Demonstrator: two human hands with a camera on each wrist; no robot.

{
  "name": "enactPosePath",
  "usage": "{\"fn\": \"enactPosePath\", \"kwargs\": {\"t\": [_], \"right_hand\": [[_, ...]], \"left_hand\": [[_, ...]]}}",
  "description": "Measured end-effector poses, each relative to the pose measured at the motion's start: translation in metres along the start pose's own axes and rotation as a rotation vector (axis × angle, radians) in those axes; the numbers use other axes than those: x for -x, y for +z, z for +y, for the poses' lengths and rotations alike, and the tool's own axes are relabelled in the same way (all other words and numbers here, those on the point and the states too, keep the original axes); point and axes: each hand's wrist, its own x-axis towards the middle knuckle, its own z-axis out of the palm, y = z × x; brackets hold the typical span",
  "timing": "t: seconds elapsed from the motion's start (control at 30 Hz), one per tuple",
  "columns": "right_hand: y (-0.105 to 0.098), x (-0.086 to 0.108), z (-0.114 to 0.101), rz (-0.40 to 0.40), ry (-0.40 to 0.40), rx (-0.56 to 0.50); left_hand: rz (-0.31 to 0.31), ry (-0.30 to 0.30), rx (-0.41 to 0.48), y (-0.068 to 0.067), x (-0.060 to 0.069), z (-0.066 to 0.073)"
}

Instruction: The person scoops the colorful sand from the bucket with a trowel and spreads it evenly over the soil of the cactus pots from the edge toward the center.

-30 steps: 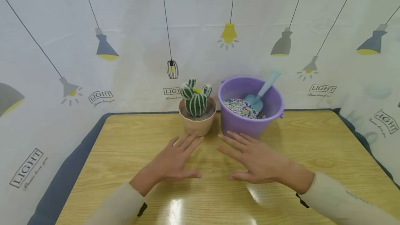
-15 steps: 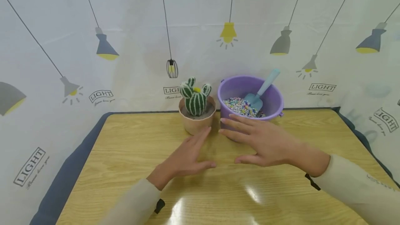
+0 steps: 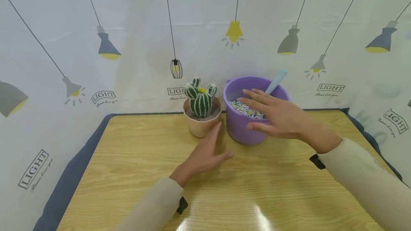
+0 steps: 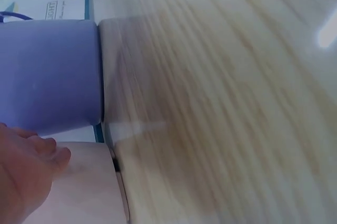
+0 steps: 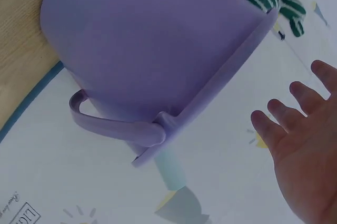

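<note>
A green-and-white knitted cactus [image 3: 201, 104] stands in a peach pot [image 3: 196, 128] at the back of the table. My left hand [image 3: 203, 157] reaches to the pot's front right side, fingers extended and thumb spread; in the left wrist view its fingertips [image 4: 62, 156] overlap the pot [image 4: 87, 192], and contact is unclear. Right of the pot is a purple bucket [image 3: 245, 131] holding small multicoloured beads [image 3: 240, 107]. My right hand [image 3: 282, 115] hovers over the bucket's near rim with straight fingers, holding nothing. A light-blue scoop handle [image 3: 277, 81] sticks out of the bucket; its blade is hidden by the hand.
The wooden table [image 3: 135, 159] backs onto a pale cloth [image 3: 141, 63] printed with hanging lamps. A dark blue edge [image 3: 74, 167] runs along the table's left side. In the right wrist view, the bucket's handle [image 5: 113, 126] hangs down its outer side.
My left hand has moved right and forward to the pot's right side. My right hand has risen from in front of the bucket to over its rim. Pot and bucket stay put.
</note>
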Motion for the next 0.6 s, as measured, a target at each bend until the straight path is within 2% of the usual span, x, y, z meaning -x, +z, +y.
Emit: {"fn": "enactPosePath", "kwargs": {"t": [0.17, 0.3, 0.43, 0.6], "right_hand": [[-0.005, -0.004, 0.016, -0.004, 0.159, -0.090], [-0.008, -0.008, 0.027, 0.021, 0.250, -0.187], [-0.006, -0.011, 0.035, 0.053, 0.335, -0.282], [-0.004, -0.013, 0.040, 0.087, 0.509, -0.436]], "left_hand": [[0.022, -0.051, 0.028, 0.005, -0.011, 0.007], [0.048, -0.092, 0.058, 0.010, -0.018, 0.012], [0.112, -0.118, 0.130, 0.015, -0.025, 0.016], [0.164, -0.163, 0.238, 0.021, -0.033, 0.021]]}}
